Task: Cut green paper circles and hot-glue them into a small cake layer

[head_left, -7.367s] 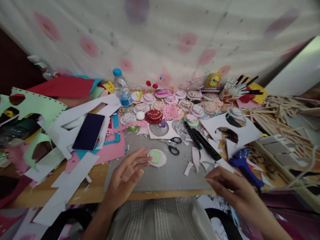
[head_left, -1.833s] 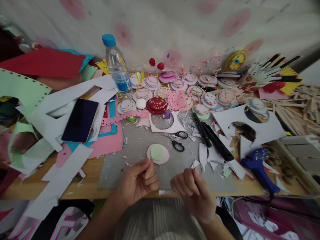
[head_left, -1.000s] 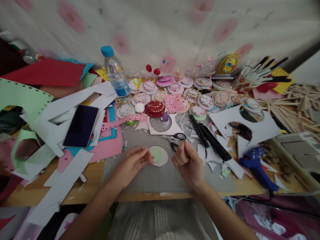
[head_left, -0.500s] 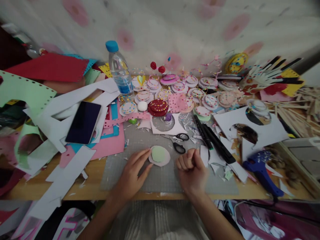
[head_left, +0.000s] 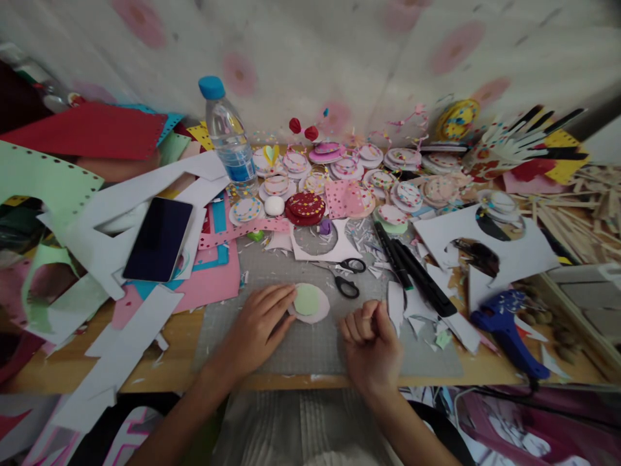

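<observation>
A small light green disc [head_left: 306,299] lies on a larger pale round piece [head_left: 321,310] on the grey cutting mat [head_left: 301,362]. My left hand [head_left: 259,330] is at the left edge of this round piece, its thumb and forefinger parted around the rim and the fingertips touching it. To the right of the piece, my right hand [head_left: 371,343] rests on the mat with its fingers curled in; what they hold, if anything, is hidden. Black-handled scissors [head_left: 348,278] lie just beyond, between the hands.
A water bottle [head_left: 230,142] and decorated paper discs [head_left: 305,208] stand at the back. A phone [head_left: 159,239] lies on paper scraps at the left. Black pens [head_left: 392,254], a blue glue gun [head_left: 509,333] and a cut white sheet [head_left: 528,249] are at the right.
The camera view has shifted slightly. My right hand has moved a little down and left; my left hand stays by the round piece, its fingers slightly closer together.
</observation>
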The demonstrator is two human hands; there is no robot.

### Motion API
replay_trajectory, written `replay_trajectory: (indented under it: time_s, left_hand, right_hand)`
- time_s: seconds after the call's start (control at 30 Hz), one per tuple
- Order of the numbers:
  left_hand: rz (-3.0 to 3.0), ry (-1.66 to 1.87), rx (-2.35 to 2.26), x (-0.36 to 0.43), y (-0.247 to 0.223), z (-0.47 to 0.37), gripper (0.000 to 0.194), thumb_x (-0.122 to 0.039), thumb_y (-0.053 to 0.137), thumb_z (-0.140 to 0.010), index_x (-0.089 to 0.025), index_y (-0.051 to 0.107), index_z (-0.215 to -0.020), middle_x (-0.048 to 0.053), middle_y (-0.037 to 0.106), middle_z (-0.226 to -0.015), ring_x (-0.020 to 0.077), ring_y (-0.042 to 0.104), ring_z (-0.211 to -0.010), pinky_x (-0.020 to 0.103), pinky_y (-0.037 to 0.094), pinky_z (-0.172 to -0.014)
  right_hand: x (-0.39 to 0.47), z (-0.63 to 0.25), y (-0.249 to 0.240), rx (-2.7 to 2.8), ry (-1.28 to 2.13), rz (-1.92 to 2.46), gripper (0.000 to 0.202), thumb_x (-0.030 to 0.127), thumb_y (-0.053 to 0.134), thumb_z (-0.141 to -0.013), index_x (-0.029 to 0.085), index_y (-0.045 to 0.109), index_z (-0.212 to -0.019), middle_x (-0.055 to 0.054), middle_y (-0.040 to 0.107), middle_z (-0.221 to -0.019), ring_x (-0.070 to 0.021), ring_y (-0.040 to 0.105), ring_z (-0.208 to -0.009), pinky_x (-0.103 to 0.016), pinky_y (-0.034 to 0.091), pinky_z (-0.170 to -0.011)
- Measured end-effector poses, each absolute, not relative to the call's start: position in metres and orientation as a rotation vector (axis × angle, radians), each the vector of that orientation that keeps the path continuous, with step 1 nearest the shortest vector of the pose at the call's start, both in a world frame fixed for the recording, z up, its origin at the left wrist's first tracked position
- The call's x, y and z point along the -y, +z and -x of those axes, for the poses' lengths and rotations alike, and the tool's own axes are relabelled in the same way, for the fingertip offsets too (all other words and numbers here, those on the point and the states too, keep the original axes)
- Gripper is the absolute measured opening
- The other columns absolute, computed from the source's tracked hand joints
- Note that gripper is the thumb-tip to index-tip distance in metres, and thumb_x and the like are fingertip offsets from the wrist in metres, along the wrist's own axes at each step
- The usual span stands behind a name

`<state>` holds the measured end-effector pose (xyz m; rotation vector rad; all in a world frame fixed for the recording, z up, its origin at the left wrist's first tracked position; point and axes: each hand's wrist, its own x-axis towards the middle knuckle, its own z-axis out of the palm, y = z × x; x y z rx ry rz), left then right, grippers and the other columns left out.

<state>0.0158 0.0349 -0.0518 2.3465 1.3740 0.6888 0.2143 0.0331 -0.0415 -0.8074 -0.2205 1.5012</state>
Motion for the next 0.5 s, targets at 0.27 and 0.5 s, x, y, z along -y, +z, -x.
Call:
replay_trajectory:
  time_s: [0.27, 0.5]
  left_hand:
    - [-2.459, 0.601, -1.307, -0.043, -0.046, -0.013, 0.037, -0.017, 0.049, -0.094, -0.017, 0.053, -0.131, 0.011, 0.061, -0.132, 0.0246, 0.053, -0.122, 0.047, 0.044, -0.102]
    - [-2.478, 0.582, -1.271, -0.047, -0.046, -0.013, 0.039, -0.017, 0.049, -0.094, -0.016, 0.052, -0.133, 0.012, 0.061, -0.131, 0.0244, 0.053, -0.121, 0.046, 0.044, -0.104]
  right_hand:
    - [-0.037, -0.216, -0.042, 0.288, 1.484, 0.879, 0.037, 0.044, 0.052, -0.093, 0.021, 0.053, -0.064, 0.010, 0.010, -0.049, -0.0100, 0.006, -0.044, -0.023, 0.020, -0.041]
    - [-0.034, -0.214, -0.043, 0.239, 1.518, 0.851, 0.037, 0.041, 0.052, -0.094, 0.021, 0.054, -0.064, 0.010, 0.011, -0.049, -0.0100, 0.005, -0.045, -0.024, 0.019, -0.042]
